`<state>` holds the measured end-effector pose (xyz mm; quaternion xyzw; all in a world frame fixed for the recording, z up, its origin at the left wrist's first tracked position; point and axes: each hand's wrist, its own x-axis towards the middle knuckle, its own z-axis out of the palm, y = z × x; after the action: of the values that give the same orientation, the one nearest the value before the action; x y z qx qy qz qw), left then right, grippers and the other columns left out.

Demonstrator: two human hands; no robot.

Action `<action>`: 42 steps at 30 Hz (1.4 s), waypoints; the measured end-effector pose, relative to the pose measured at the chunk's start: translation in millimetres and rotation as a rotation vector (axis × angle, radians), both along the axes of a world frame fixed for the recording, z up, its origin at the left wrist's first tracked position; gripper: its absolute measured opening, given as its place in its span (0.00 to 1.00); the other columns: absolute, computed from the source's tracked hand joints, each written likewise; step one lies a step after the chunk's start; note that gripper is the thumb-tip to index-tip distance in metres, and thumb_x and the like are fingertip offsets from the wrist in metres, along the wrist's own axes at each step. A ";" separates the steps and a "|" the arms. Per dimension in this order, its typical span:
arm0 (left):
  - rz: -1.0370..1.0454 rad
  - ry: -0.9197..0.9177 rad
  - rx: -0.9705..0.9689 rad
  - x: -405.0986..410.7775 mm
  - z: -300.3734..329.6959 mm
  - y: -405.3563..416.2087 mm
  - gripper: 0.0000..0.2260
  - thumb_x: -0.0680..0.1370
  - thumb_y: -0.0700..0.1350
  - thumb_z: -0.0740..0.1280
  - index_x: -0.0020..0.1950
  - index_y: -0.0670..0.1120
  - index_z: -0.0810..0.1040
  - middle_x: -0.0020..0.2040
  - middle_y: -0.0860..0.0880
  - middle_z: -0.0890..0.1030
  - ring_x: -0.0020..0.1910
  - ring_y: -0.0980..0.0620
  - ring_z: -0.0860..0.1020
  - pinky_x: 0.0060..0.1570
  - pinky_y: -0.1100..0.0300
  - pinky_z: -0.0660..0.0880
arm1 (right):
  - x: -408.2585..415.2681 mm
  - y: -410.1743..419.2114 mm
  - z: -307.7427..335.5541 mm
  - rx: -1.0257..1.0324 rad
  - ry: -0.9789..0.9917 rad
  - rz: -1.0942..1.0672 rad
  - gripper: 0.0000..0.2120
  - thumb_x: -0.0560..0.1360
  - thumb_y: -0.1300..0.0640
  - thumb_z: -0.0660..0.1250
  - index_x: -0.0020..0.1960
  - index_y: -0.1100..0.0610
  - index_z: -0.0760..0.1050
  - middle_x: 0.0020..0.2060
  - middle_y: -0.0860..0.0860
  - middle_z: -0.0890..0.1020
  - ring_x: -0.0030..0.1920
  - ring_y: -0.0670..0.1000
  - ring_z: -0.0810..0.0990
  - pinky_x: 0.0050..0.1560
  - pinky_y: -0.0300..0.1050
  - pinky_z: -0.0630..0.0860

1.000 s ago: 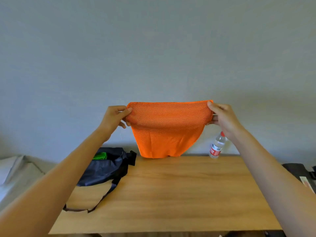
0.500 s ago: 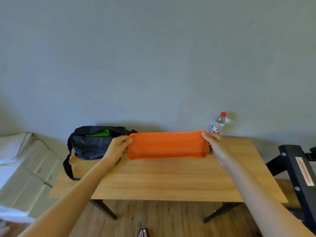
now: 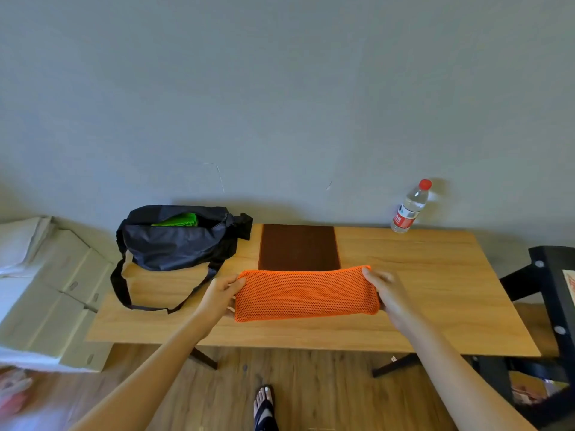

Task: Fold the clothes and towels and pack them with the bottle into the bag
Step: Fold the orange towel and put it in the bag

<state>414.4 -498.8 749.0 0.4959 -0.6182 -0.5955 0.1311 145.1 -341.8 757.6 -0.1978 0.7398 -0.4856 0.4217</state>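
An orange mesh cloth (image 3: 306, 294), folded into a long band, lies on the wooden table (image 3: 435, 290). My left hand (image 3: 219, 295) grips its left end and my right hand (image 3: 389, 293) grips its right end. Behind it lies a flat dark brown folded cloth (image 3: 298, 247). A black bag (image 3: 174, 241) sits open at the table's back left, with a green cloth (image 3: 179, 219) showing inside. A clear water bottle (image 3: 410, 206) with a red cap stands at the back right, against the wall.
The bag's strap (image 3: 124, 290) loops over the table's left front. Cardboard boxes (image 3: 56, 293) stand left of the table. A black frame (image 3: 557, 309) stands to the right. My foot (image 3: 264, 405) in a sandal shows on the wooden floor below.
The orange cloth hung in the air a second ago; both hands have lowered it, folded over, onto the table and drawn it nearer. The view tilted down, revealing the brown cloth.
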 end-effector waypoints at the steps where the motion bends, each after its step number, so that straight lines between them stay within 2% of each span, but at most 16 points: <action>1: 0.000 -0.005 0.000 -1.9 -4.5 -4.0 0.09 0.82 0.44 0.56 0.53 0.47 0.76 0.42 0.45 0.79 0.36 0.49 0.80 0.30 0.61 0.77 | -1.4 -4.0 -4.6 0.012 -0.001 -0.002 0.13 0.78 0.49 0.60 0.46 0.56 0.79 0.47 0.56 0.81 0.49 0.55 0.80 0.54 0.52 0.74; 6: 0.003 -0.012 -0.009 -16.2 -24.0 -33.6 0.10 0.82 0.43 0.57 0.48 0.48 0.77 0.42 0.44 0.77 0.35 0.50 0.78 0.30 0.64 0.77 | -12.9 -32.0 -21.4 0.045 0.005 -0.013 0.12 0.78 0.49 0.61 0.44 0.55 0.79 0.44 0.53 0.82 0.47 0.53 0.80 0.51 0.50 0.74; 10: -0.011 0.000 -0.009 -32.7 -40.7 -71.0 0.10 0.82 0.42 0.57 0.54 0.45 0.78 0.39 0.46 0.77 0.33 0.52 0.77 0.32 0.62 0.78 | -28.2 -66.8 -32.4 0.050 0.003 -0.032 0.13 0.78 0.49 0.61 0.47 0.56 0.79 0.43 0.52 0.81 0.44 0.52 0.79 0.45 0.46 0.73; 13: -0.009 0.018 -0.007 -50.9 -53.9 -106.4 0.10 0.82 0.42 0.57 0.53 0.45 0.78 0.37 0.48 0.78 0.31 0.54 0.79 0.29 0.63 0.76 | -45.4 -100.6 -43.5 0.079 0.022 -0.035 0.16 0.79 0.49 0.60 0.49 0.59 0.79 0.41 0.54 0.80 0.42 0.52 0.78 0.42 0.45 0.73; 18: -0.026 -0.018 -0.056 -89.3 -90.1 -167.1 0.10 0.81 0.40 0.58 0.43 0.43 0.76 0.39 0.44 0.80 0.35 0.50 0.81 0.32 0.62 0.79 | -72.9 -159.0 -71.0 0.079 0.041 -0.051 0.12 0.80 0.51 0.58 0.45 0.53 0.78 0.42 0.52 0.80 0.42 0.50 0.77 0.45 0.43 0.72; 20: -0.030 -0.037 -0.048 -103.8 -109.0 -185.5 0.11 0.81 0.40 0.58 0.42 0.44 0.76 0.39 0.43 0.80 0.38 0.48 0.80 0.36 0.60 0.79 | -81.4 -179.9 -87.8 0.101 0.065 -0.040 0.12 0.80 0.51 0.58 0.48 0.55 0.78 0.46 0.56 0.81 0.45 0.52 0.79 0.50 0.47 0.74; 23: -0.039 -0.063 -0.042 -121.6 -137.6 -205.7 0.12 0.81 0.40 0.58 0.39 0.45 0.74 0.37 0.46 0.77 0.38 0.50 0.77 0.36 0.64 0.76 | -91.1 -204.0 -116.2 0.138 0.110 -0.046 0.17 0.80 0.54 0.58 0.53 0.68 0.77 0.51 0.66 0.79 0.52 0.65 0.77 0.59 0.60 0.72; 25: -0.043 -0.061 -0.009 -131.7 -151.7 -214.1 0.10 0.81 0.40 0.58 0.42 0.44 0.74 0.39 0.48 0.76 0.40 0.52 0.76 0.40 0.65 0.74 | -96.2 -214.8 -134.3 0.155 0.139 -0.035 0.16 0.80 0.55 0.58 0.50 0.67 0.77 0.48 0.65 0.80 0.50 0.62 0.79 0.57 0.57 0.73; 27: -0.021 -0.047 0.006 -140.1 -163.5 -219.6 0.05 0.81 0.41 0.60 0.49 0.44 0.74 0.46 0.49 0.77 0.45 0.54 0.76 0.46 0.66 0.73 | -99.0 -223.1 -148.2 0.162 0.178 -0.017 0.12 0.80 0.56 0.59 0.45 0.59 0.78 0.40 0.55 0.80 0.44 0.53 0.79 0.50 0.49 0.72; 29: -0.024 -0.057 -0.051 -144.8 -172.0 -221.9 0.08 0.80 0.40 0.61 0.58 0.44 0.73 0.55 0.49 0.76 0.54 0.55 0.75 0.54 0.68 0.71 | -100.2 -228.0 -164.2 0.151 0.251 -0.008 0.07 0.79 0.58 0.61 0.50 0.58 0.76 0.43 0.49 0.79 0.49 0.51 0.78 0.51 0.44 0.71; 32: -0.188 -0.148 -0.275 -146.2 -180.0 -216.3 0.21 0.79 0.41 0.63 0.71 0.46 0.64 0.69 0.48 0.67 0.71 0.51 0.63 0.70 0.57 0.62 | -98.9 -225.0 -188.8 0.174 0.608 0.133 0.18 0.77 0.58 0.64 0.67 0.59 0.69 0.63 0.54 0.74 0.66 0.54 0.70 0.66 0.47 0.67; 34: -0.374 -0.221 -0.497 -147.9 -185.5 -209.3 0.28 0.79 0.43 0.64 0.76 0.48 0.56 0.76 0.49 0.54 0.76 0.51 0.48 0.71 0.57 0.53 | -93.7 -221.9 -199.3 0.197 0.873 0.310 0.26 0.77 0.56 0.65 0.72 0.54 0.64 0.71 0.54 0.66 0.72 0.55 0.62 0.70 0.49 0.60; 36: -0.603 -0.323 -0.657 -152.5 -192.7 -203.3 0.34 0.78 0.48 0.64 0.77 0.52 0.47 0.78 0.52 0.41 0.75 0.53 0.36 0.73 0.53 0.43 | -86.9 -219.8 -207.7 0.231 1.009 0.514 0.31 0.77 0.49 0.62 0.76 0.48 0.55 0.76 0.51 0.55 0.76 0.55 0.50 0.73 0.51 0.49; 39: -0.857 -0.530 -0.756 -155.3 -212.1 -194.4 0.39 0.77 0.61 0.59 0.75 0.56 0.34 0.74 0.51 0.29 0.72 0.50 0.27 0.72 0.47 0.33 | -79.8 -209.0 -232.1 0.331 1.115 0.714 0.31 0.77 0.35 0.45 0.76 0.42 0.40 0.76 0.47 0.39 0.75 0.52 0.35 0.74 0.53 0.37; 40: -0.891 -0.568 -0.768 -154.0 -218.7 -191.7 0.39 0.76 0.64 0.56 0.75 0.56 0.33 0.74 0.50 0.28 0.71 0.49 0.26 0.72 0.46 0.33 | -78.7 -204.1 -239.6 0.354 1.124 0.725 0.31 0.76 0.34 0.40 0.76 0.41 0.39 0.76 0.47 0.38 0.75 0.52 0.33 0.74 0.54 0.36; 42: -0.902 -0.602 -0.804 -148.4 -229.5 -187.0 0.38 0.76 0.67 0.51 0.75 0.55 0.32 0.74 0.50 0.27 0.71 0.49 0.25 0.72 0.46 0.32 | -74.9 -194.5 -247.0 0.364 1.123 0.714 0.30 0.77 0.34 0.37 0.77 0.43 0.41 0.77 0.49 0.41 0.76 0.54 0.36 0.73 0.54 0.36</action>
<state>266.0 -685.8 519.4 0.2460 -0.9479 -0.1515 -0.1341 70.2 -536.3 510.7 -0.5771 0.8054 -0.0091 0.1352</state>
